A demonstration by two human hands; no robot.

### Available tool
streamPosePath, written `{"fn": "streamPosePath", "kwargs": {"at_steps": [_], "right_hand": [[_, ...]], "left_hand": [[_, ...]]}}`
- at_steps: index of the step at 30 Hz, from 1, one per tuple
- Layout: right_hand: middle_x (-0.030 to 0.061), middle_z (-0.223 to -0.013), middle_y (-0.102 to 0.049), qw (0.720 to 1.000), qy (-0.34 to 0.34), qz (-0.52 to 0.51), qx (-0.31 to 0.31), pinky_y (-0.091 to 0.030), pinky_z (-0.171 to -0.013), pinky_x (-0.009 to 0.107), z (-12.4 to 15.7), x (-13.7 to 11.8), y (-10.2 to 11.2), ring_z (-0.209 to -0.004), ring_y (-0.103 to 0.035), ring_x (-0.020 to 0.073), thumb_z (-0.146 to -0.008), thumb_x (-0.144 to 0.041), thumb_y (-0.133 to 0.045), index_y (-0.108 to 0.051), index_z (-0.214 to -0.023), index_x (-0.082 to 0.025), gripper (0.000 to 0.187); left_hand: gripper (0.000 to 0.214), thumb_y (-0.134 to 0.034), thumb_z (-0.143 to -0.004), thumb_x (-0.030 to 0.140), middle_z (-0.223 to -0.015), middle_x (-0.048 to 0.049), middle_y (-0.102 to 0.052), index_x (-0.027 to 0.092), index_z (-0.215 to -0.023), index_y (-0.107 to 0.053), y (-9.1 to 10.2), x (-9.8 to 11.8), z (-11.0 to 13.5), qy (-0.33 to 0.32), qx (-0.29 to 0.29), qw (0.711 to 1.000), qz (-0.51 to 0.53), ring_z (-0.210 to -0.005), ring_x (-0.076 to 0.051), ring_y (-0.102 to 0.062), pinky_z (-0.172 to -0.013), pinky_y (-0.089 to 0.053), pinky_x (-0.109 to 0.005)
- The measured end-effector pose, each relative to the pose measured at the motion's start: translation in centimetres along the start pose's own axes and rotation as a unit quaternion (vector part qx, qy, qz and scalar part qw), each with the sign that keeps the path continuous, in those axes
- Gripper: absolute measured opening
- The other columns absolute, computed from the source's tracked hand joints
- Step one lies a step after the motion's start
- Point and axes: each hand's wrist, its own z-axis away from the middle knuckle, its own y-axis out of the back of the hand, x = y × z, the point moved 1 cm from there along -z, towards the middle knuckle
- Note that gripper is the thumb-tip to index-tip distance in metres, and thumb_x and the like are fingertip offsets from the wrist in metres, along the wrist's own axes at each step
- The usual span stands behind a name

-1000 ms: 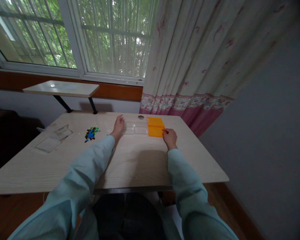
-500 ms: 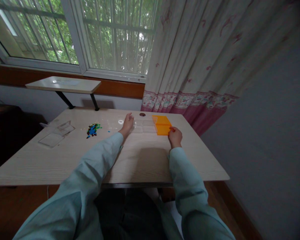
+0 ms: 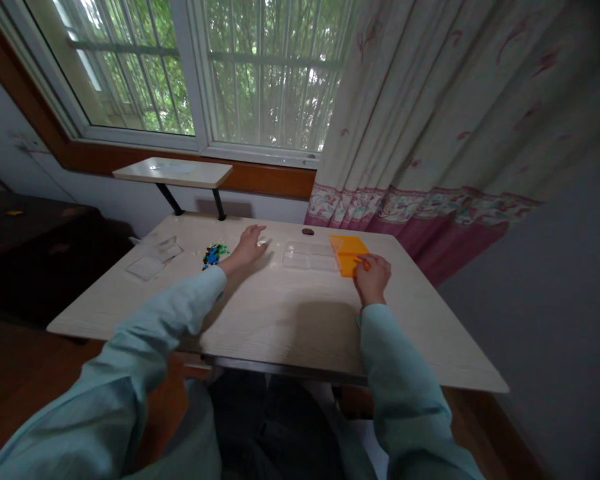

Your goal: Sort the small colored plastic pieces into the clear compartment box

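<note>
My left hand [image 3: 249,245] is over the table, just right of a pile of small blue, green, yellow and dark pieces [image 3: 214,255]. Its fingers are apart and it holds nothing. At the near right edge of a see-through orange case [image 3: 347,248], my right hand [image 3: 374,279] is closed, pinching a small orange piece [image 3: 365,264] whose exact kind I cannot make out. The hand hides part of the case. A clear plastic tray [image 3: 310,257] with compartments lies against the orange case's left side.
Clear plastic boxes [image 3: 147,267] lie on the table's left part. A raised shelf [image 3: 180,172] on black legs stands at the back left. A dark round hole [image 3: 308,232] is near the back edge. The curtain [image 3: 370,200] hangs behind the table.
My left hand has moved left, away from the clear tray and toward the coloured pile. My right hand stays by the orange case. The whole view has shifted and tilted.
</note>
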Motion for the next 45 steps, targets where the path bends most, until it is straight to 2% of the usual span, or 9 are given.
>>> {"fn": "streamPosePath", "kwargs": {"at_steps": [4,7,10,16,25,29,34,39,45], "right_hand": [[0.0129,-0.105,-0.066,0.999,0.046,-0.007,-0.020,-0.034,-0.098,0.044,-0.1,0.0,-0.6,-0.102,-0.050,0.0261,-0.077,-0.020,-0.046,-0.074,-0.096,-0.016,0.034],[0.0135,-0.102,-0.067,0.999,0.049,-0.005,-0.016,-0.035,-0.097,0.043,-0.1,0.4,-0.8,-0.100,-0.052,0.0256,-0.077,-0.019,-0.044,-0.074,-0.094,-0.015,0.035],[0.0136,-0.099,-0.069,0.999,0.049,-0.007,-0.009,-0.036,-0.096,0.042,-0.2,0.8,-0.9,-0.098,-0.055,0.0255,-0.076,-0.019,-0.044,-0.074,-0.093,-0.014,0.035],[0.0139,-0.096,-0.070,0.998,0.059,-0.006,-0.005,-0.037,-0.095,0.041,-0.2,1.5,-1.2,-0.095,-0.057,0.0254,-0.075,-0.021,-0.044,-0.074,-0.092,-0.014,0.036],[0.0144,-0.095,-0.070,0.998,0.054,-0.003,-0.011,-0.037,-0.096,0.040,-0.2,1.5,-0.9,-0.094,-0.058,0.0253,-0.074,-0.021,-0.043,-0.074,-0.091,-0.013,0.036],[0.0145,-0.096,-0.070,0.999,0.042,-0.001,-0.019,-0.036,-0.096,0.040,-0.2,1.3,-0.9,-0.095,-0.058,0.0251,-0.074,-0.020,-0.043,-0.074,-0.093,-0.012,0.037],[0.0140,-0.099,-0.070,0.999,0.034,0.002,-0.028,-0.037,-0.096,0.040,-0.3,1.3,-1.0,-0.096,-0.058,0.0248,-0.074,-0.020,-0.041,-0.073,-0.094,-0.013,0.038],[0.0136,-0.098,-0.070,0.999,0.038,0.004,-0.035,-0.036,-0.097,0.040,-0.2,0.9,-0.8,-0.096,-0.057,0.0245,-0.076,-0.021,-0.041,-0.073,-0.094,-0.013,0.038],[0.0137,-0.098,-0.070,0.998,0.043,0.003,-0.048,-0.037,-0.095,0.039,-0.1,0.3,-0.7,-0.095,-0.057,0.0243,-0.075,-0.019,-0.042,-0.074,-0.093,-0.012,0.038]], "left_hand": [[0.049,-0.053,-0.086,0.036,-0.141,-0.0144,-0.038,0.019,-0.132,-0.049,7.5,-1.9,4.4,-0.015,0.029,0.982,-0.184,-0.132,-0.031,-0.034,-0.109,-0.032,-0.048],[0.042,-0.050,-0.087,0.036,-0.123,-0.0158,-0.049,0.016,-0.124,-0.054,12.5,-3.6,8.6,0.066,0.070,0.950,-0.297,-0.119,-0.032,-0.043,-0.101,-0.036,-0.048],[0.044,-0.051,-0.083,0.037,-0.114,-0.0190,-0.051,0.011,-0.119,-0.055,15.7,-5.5,13.2,0.165,0.050,0.902,-0.396,-0.111,-0.036,-0.045,-0.090,-0.041,-0.047],[0.042,-0.044,-0.085,0.038,-0.109,-0.0233,-0.055,0.008,-0.107,-0.062,17.8,-8.1,19.3,0.226,-0.015,0.854,-0.468,-0.105,-0.040,-0.047,-0.080,-0.040,-0.046],[0.036,-0.037,-0.087,0.032,-0.113,-0.0189,-0.059,0.013,-0.093,-0.067,18.5,-7.7,19.3,0.210,0.005,0.862,-0.462,-0.108,-0.037,-0.046,-0.080,-0.039,-0.045],[0.032,-0.038,-0.089,0.037,-0.109,-0.0101,-0.060,0.019,-0.091,-0.065,18.1,-5.6,17.6,0.178,0.044,0.864,-0.470,-0.107,-0.032,-0.047,-0.081,-0.041,-0.042],[0.023,-0.046,-0.088,0.034,-0.099,-0.0104,-0.064,0.020,-0.090,-0.064,15.3,-1.2,13.2,0.068,0.032,0.924,-0.375,-0.104,-0.031,-0.050,-0.088,-0.039,-0.044],[0.021,-0.048,-0.089,0.031,-0.090,-0.0118,-0.065,0.018,-0.089,-0.065,9.4,2.6,7.7,-0.031,-0.016,0.949,-0.314,-0.098,-0.029,-0.053,-0.084,-0.040,-0.041],[0.026,-0.050,-0.090,0.034,-0.086,-0.0144,-0.064,0.015,-0.091,-0.068,1.4,4.3,3.8,-0.113,-0.081,0.959,-0.247,-0.090,-0.027,-0.054,-0.079,-0.041,-0.040]]}}
